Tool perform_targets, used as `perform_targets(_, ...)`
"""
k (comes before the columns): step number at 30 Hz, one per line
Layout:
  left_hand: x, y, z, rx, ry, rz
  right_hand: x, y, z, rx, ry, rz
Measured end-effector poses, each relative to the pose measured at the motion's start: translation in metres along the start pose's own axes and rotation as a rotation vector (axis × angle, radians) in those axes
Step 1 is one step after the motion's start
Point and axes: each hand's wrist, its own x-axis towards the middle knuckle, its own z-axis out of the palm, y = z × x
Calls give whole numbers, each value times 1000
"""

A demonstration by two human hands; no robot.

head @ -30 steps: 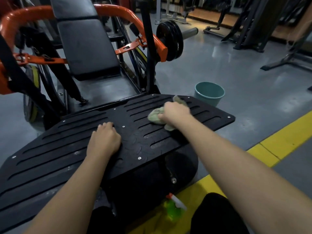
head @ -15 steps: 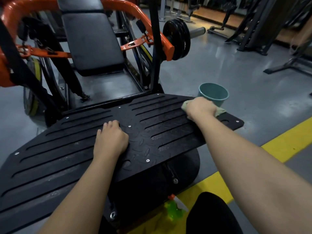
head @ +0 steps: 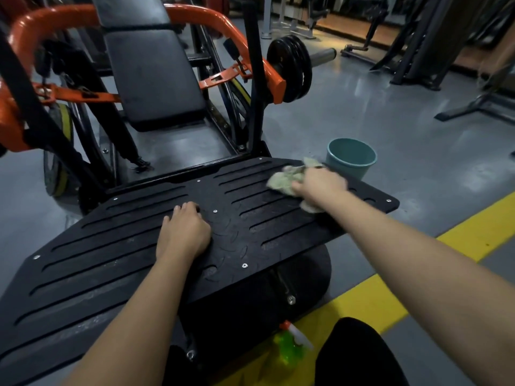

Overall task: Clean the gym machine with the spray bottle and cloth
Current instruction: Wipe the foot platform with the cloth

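Note:
A black ribbed footplate of an orange-framed gym machine tilts across the middle of the view. My right hand grips a crumpled pale green cloth and presses it on the plate's far right part. My left hand rests on the plate's middle with its fingers curled down on the surface, holding nothing. A green spray bottle with a red and white nozzle stands on the floor below the plate, between my knees.
A teal bucket stands on the grey floor just beyond the plate's right corner. The machine's black padded seat, orange frame and weight plates rise behind. A yellow floor stripe runs at right.
My right hand swept the cloth from the plate's middle out to its right edge, then back a little to the left. My left hand stayed in place.

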Motion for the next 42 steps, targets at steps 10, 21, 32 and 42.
perform_targets(10,3,-1,3,3,14,-11,35,23,2,104,178,332)
perform_targets(21,1,1,2,3,8,-17,-55,-155,34,-12,85,-470)
perform_targets(32,0,4,2,-9,31,-24,43,23,-10,-32,143,160)
perform_targets(42,3,-1,4,-28,42,5,25,-83,-7,30,-45,-30)
